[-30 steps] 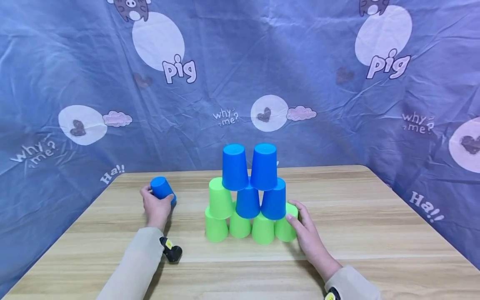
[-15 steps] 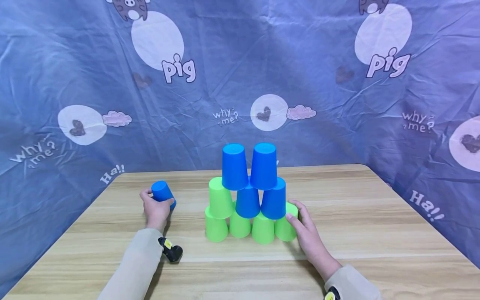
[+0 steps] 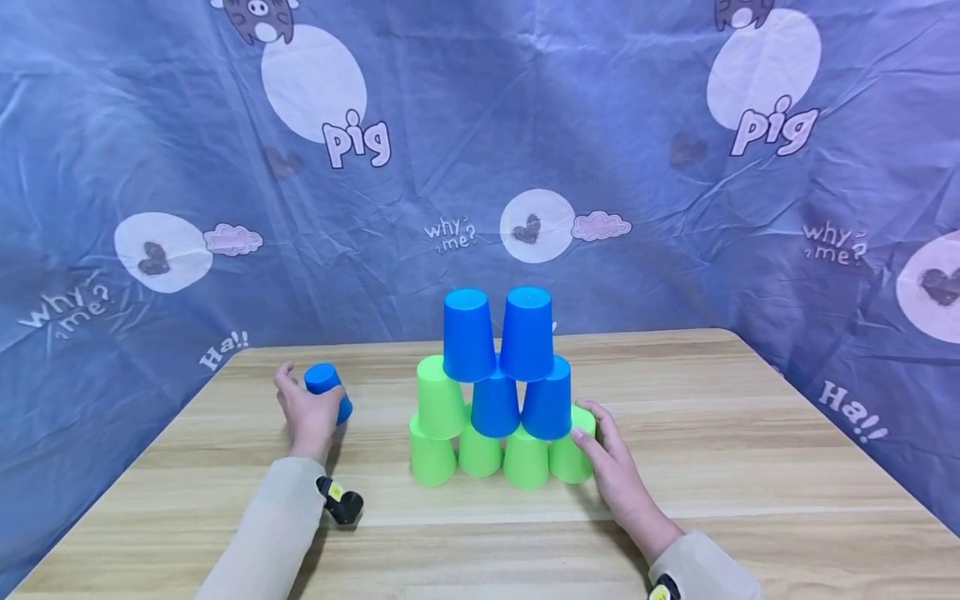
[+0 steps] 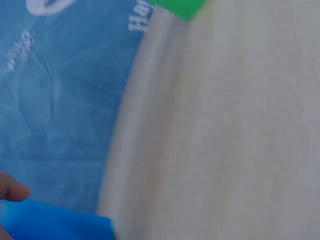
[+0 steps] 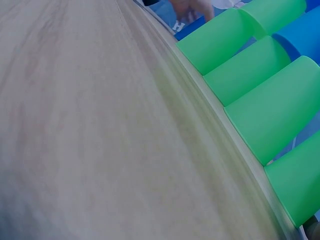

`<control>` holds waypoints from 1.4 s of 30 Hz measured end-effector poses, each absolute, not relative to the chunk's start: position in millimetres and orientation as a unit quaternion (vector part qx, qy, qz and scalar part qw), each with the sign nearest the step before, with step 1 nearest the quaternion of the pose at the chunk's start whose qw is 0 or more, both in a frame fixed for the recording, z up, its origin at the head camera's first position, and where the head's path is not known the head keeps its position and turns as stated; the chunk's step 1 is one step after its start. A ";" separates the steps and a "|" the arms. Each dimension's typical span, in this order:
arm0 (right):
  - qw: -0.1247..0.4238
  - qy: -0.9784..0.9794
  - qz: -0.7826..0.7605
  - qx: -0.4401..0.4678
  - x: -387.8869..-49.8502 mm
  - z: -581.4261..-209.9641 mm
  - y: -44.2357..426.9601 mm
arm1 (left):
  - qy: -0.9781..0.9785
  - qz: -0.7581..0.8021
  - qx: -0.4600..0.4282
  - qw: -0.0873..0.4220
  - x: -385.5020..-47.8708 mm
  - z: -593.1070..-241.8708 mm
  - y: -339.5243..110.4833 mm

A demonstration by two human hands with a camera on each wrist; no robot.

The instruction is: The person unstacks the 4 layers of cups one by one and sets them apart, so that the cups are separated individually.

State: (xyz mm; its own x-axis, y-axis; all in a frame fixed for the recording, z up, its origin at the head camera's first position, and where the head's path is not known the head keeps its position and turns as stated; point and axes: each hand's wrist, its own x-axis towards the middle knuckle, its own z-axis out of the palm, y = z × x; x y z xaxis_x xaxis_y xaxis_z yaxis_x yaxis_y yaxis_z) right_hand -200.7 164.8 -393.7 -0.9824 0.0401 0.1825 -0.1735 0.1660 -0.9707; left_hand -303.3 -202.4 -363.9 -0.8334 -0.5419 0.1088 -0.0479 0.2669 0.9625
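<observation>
Your left hand (image 3: 307, 417) is resting with fingers and thumb spread apart around the loose blue cup (image 3: 322, 379), which is sitting bottom-up on the worktop (image 3: 187, 467). Your right hand (image 3: 618, 471) is curling round the end green cup (image 3: 572, 458). Between your hands, the stack (image 3: 495, 404) is standing complete, it seems, in rows of four, three and two; only the loose blue cup is remaining off it.

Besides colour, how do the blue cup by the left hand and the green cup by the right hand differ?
The blue cup is apart from the pyramid; the green cup is in its bottom row. The blue cup has no cup on top, whereas the green cup helps carry another cup. Both are upside down.
</observation>
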 end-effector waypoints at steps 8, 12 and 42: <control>0.090 -0.759 0.643 0.041 -200.3 -393.8 166.4 | -0.727 -0.605 0.068 0.318 -292.6 -313.8 -173.9; 0.096 -0.763 0.638 0.040 -200.2 -393.6 166.6 | -0.693 -0.651 0.006 0.310 -281.3 -288.7 -150.9; 0.087 -0.757 0.646 0.046 -201.0 -396.3 165.2 | -0.731 -0.622 -0.211 0.182 -238.9 -263.8 -75.2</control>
State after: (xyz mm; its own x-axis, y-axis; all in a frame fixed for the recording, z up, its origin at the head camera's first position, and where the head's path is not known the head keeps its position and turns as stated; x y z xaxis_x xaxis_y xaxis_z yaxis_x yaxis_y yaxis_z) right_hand -201.0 165.2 -396.3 -0.9807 0.0426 0.1907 -0.1815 0.1620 -0.9699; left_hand -238.9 -75.2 -263.8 -0.8447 0.0830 0.5287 0.5352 0.1361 0.8337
